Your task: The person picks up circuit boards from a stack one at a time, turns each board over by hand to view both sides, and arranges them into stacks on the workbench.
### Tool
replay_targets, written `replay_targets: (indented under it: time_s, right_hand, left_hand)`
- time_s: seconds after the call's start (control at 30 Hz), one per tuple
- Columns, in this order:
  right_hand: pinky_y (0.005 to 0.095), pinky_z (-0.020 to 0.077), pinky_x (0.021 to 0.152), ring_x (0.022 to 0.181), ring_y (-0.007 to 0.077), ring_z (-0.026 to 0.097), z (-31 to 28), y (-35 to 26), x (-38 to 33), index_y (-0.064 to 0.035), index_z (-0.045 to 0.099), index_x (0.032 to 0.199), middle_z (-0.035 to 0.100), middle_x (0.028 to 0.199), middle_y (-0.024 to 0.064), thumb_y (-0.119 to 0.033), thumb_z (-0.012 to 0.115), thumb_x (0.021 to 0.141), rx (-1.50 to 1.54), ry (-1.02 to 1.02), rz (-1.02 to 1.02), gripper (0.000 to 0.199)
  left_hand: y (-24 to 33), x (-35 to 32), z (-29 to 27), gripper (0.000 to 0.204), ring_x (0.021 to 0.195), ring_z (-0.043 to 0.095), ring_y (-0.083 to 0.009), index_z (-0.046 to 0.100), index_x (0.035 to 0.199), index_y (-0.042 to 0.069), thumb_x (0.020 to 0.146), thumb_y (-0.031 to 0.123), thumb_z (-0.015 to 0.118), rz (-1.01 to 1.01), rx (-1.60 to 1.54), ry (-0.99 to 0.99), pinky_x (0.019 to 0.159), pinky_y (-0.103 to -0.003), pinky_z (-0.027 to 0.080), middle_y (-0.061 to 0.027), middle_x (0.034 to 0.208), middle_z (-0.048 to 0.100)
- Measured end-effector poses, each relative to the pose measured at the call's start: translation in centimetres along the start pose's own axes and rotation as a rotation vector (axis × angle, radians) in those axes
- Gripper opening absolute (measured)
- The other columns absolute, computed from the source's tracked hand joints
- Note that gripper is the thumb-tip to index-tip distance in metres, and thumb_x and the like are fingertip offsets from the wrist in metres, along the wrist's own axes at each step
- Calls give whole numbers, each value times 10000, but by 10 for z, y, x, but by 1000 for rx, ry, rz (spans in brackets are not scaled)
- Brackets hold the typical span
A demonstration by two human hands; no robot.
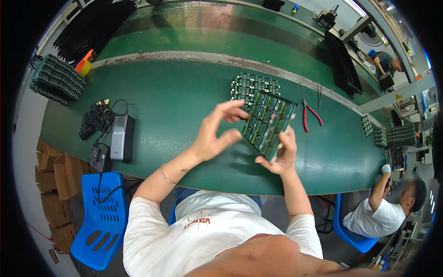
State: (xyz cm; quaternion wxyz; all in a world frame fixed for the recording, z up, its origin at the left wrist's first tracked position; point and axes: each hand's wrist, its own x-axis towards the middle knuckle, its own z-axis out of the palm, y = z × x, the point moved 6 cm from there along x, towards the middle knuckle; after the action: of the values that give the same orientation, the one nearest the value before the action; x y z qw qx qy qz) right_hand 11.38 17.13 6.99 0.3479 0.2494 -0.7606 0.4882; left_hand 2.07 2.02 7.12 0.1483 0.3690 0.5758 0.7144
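My right hand (282, 154) grips a green circuit board panel (267, 122) by its lower right edge, holding it tilted above the green table. The panel is divided into rows of small boards with pale parts on them. My left hand (219, 131) is open beside the panel's left edge, thumb and fingers apart and slightly blurred. Just beyond, more populated circuit board panels (251, 83) lie on the table, partly hidden by the held one. To the right of them rest red-handled pliers (311, 116) and metal tweezers (320, 94).
A tall stack of circuit boards (57, 79) stands at far left, near a grey power box (122, 137) with cables. Black trays (342, 64) lie at the back right. A blue chair (99, 221) is at left; a co-worker (383, 207) sits at right by more boards (400, 135).
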Motion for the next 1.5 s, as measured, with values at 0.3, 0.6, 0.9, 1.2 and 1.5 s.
replay_targets:
  time_s: [0.3,0.6,0.9,1.2,1.5]
  right_hand:
    - [415,400,953,1135,300,489,21,-35,30,-128,364,1348,437,1308,188,-320,663,802,-272,-123,-193,652]
    - [284,468,669,777,157,514,1,27,-6,28,587,846,567,917,78,-141,514,892,368,143,722,189]
    - [253,437,629,696,112,446,3,22,-2,22,567,819,526,804,38,-163,488,918,468,203,719,224]
    - [218,360,661,696,103,415,3,25,-8,0,544,791,507,783,23,-204,465,927,480,268,838,258]
    - [171,363,565,593,61,421,-1,31,-24,-37,512,808,488,728,-2,-223,444,939,368,255,684,238]
  left_hand:
    - [-14,-9,13,639,1099,511,-297,399,1328,110,796,421,571,-113,-735,-99,950,-424,387,-197,1244,489]
    - [-40,-9,8,596,1143,461,-362,475,1293,194,759,452,539,-374,-1208,20,964,-500,354,-270,1265,448]
    - [-39,-12,14,585,1170,445,-372,469,1300,218,778,475,526,-361,-1227,-87,984,-502,341,-285,1287,424]
    - [-40,-14,15,636,1202,419,-422,383,1360,241,792,488,525,-362,-1191,-159,1023,-544,282,-300,1328,380]
    - [-54,-27,8,660,1232,390,-422,361,1372,226,781,440,560,-401,-1110,-182,1030,-575,260,-297,1348,360]
